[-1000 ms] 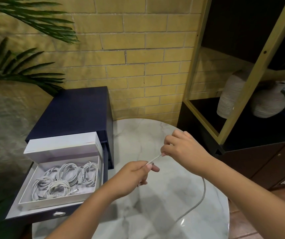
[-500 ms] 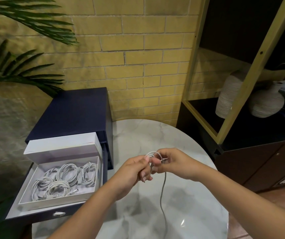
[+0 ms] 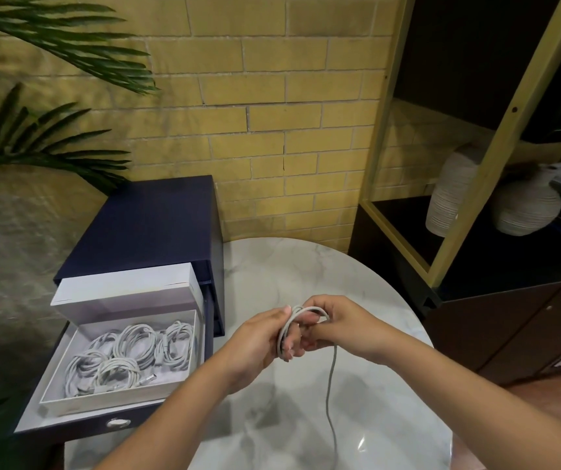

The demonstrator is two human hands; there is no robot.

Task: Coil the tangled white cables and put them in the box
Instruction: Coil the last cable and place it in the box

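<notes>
A white cable (image 3: pixel 330 385) is partly wound into small loops around the fingers of my left hand (image 3: pixel 262 337), which grips the loops above the marble table (image 3: pixel 306 276). My right hand (image 3: pixel 336 325) pinches the cable at the top of the loops, touching the left hand. The cable's free length hangs down from the hands and runs off the bottom of the view. To the left, a white box (image 3: pixel 184 378) sits open in a pulled-out drawer, with several coiled white cables (image 3: pixel 130 354) inside.
A dark blue drawer cabinet (image 3: pixel 150 218) stands left of the round table, its drawer front (image 3: pixel 69 432) pulled toward me. A dark shelf unit with a yellow frame (image 3: pixel 496 154) holds two ribbed vases (image 3: pixel 523 208) at right. Palm leaves (image 3: pixel 35 137) hang at left.
The hands came together from being spread apart along a taut stretch of cable. More loops have formed round my left fingers, and the hanging length has swung in below the hands.
</notes>
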